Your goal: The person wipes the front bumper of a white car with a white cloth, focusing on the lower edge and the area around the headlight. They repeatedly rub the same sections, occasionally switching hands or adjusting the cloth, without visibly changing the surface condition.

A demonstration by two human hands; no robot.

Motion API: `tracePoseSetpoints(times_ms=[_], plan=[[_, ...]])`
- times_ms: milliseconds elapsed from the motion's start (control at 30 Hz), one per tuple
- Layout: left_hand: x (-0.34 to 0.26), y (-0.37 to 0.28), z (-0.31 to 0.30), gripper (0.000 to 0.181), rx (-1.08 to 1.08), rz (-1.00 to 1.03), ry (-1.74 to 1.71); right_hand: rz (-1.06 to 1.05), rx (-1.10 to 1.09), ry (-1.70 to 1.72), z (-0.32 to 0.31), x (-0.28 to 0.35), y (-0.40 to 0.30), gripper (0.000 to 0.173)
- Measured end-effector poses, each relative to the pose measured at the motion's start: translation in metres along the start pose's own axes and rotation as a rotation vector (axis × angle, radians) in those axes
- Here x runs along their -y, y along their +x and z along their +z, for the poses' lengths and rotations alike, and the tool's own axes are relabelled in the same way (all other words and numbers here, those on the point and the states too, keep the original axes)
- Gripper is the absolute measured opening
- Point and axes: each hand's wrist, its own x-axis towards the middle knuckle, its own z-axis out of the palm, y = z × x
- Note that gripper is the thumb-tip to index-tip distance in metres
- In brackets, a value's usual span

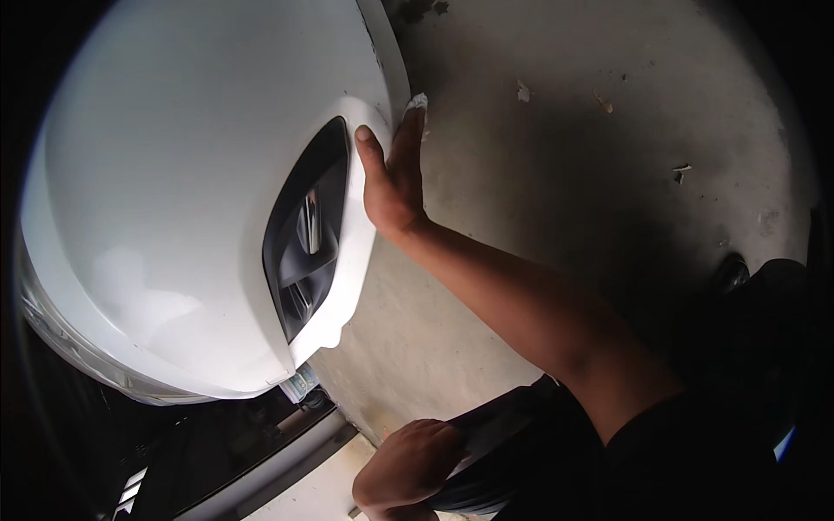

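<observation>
My right hand (399, 172) lies along the edge of a white, curved car body panel (176, 163). Its thumb rests on the rim beside a dark, pointed lamp or vent insert (306, 228). Down the outer side, the fingers press against the panel, and a crumpled white cloth or paper (417, 102) shows at their tips. The palm is hidden. My left hand (410, 462) sits low in the view with bent fingers, at the knee of a dark trouser leg (515, 423). Its fingertips are hard to make out.
Scraps of debris (603, 102) are scattered over the grey concrete floor (495, 169). A black shoe (731, 272) is at the right. Below the panel are a small printed item (300, 384) and a long grey strip (273, 465) beside a dark area.
</observation>
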Motion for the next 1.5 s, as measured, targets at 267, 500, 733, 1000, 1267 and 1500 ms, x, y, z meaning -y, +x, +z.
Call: tracePoseSetpoints(times_ms=[267,500,733,1000,1267,1500], plan=[[0.015,-0.009,0.015,0.014,-0.051,0.229,-0.087,0.421,0.134,0.133,0.038,-0.033,-0.156,0.106],[0.003,-0.018,0.023,0.017,-0.220,0.085,0.011,0.176,-0.043,0.202,0.031,-0.024,-0.082,0.108],[0.003,-0.015,0.021,0.021,-0.280,0.117,0.009,0.268,0.117,0.057,0.043,-0.059,-0.164,0.107],[0.028,-0.023,0.033,0.021,-0.211,0.133,-0.084,0.009,-0.022,0.163,0.032,-0.018,-0.065,0.110],[0.033,-0.006,0.025,0.016,-0.201,0.287,0.094,0.280,0.165,0.091,0.046,-0.054,-0.181,0.112],[0.024,-0.009,0.016,0.019,-0.121,0.225,-0.013,-0.084,-0.048,0.069,0.019,-0.024,-0.040,0.106]])
